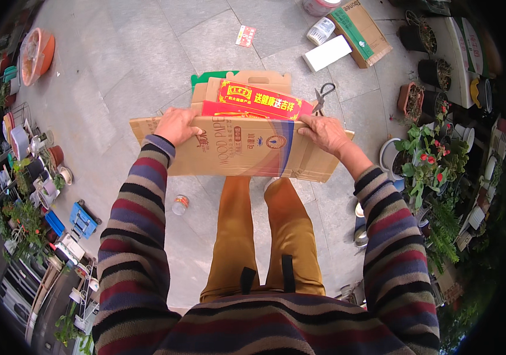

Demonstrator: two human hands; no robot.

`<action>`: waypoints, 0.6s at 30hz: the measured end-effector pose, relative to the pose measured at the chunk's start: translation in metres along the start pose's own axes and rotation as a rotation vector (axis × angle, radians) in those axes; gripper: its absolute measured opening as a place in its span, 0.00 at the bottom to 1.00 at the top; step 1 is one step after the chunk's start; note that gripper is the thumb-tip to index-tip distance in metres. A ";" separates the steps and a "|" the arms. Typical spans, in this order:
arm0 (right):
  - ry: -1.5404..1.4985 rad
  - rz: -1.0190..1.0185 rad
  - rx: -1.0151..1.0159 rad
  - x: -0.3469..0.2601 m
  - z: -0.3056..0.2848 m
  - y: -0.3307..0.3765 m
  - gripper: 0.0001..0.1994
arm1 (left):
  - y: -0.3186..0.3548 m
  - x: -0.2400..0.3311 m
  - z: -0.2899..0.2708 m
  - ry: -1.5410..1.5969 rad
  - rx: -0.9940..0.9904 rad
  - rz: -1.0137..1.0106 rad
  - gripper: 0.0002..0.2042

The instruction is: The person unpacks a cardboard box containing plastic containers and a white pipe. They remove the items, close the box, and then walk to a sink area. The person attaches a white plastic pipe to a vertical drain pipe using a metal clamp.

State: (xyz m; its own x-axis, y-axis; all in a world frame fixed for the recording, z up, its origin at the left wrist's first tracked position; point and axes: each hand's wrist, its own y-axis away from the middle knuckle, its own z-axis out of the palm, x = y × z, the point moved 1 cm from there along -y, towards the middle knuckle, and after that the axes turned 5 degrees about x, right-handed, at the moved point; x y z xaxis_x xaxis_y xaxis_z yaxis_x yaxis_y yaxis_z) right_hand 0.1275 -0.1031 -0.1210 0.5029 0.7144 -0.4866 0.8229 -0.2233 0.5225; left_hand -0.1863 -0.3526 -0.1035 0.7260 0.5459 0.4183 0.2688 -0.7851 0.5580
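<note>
Cardboard sheet (194,160) is positioned crosswise in front of the legs (232,236). Left hand (176,126): fingers clamped on the upper edge, left portion. Right hand (325,135): fingers clamped on the same edge, right portion. Red printed packaging (265,102) and brown cardboard pieces (274,78) show directly beyond this edge. Black-handled scissors (321,102) lie just beyond the right hand.

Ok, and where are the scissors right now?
In the head view, the scissors are right of centre, just beyond the right hand and beside the right end of the red cardboard.
</note>
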 end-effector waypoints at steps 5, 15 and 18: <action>-0.132 0.010 -0.140 0.003 0.033 -0.006 0.15 | 0.044 -0.003 0.043 0.099 0.369 -0.094 0.20; -0.151 -0.015 -0.180 0.037 0.115 -0.054 0.20 | 0.163 0.046 0.141 0.912 0.434 -0.661 0.17; -0.081 0.106 -0.083 0.050 0.148 -0.086 0.22 | 0.178 0.036 0.188 0.853 0.393 -0.558 0.16</action>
State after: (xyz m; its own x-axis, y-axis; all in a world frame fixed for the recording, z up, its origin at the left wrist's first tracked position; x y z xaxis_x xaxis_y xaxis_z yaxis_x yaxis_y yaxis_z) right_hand 0.1212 -0.1466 -0.2937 0.6079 0.6335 -0.4788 0.7411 -0.2362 0.6285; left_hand 0.0066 -0.5274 -0.1237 -0.1979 0.7580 0.6216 0.7172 -0.3203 0.6189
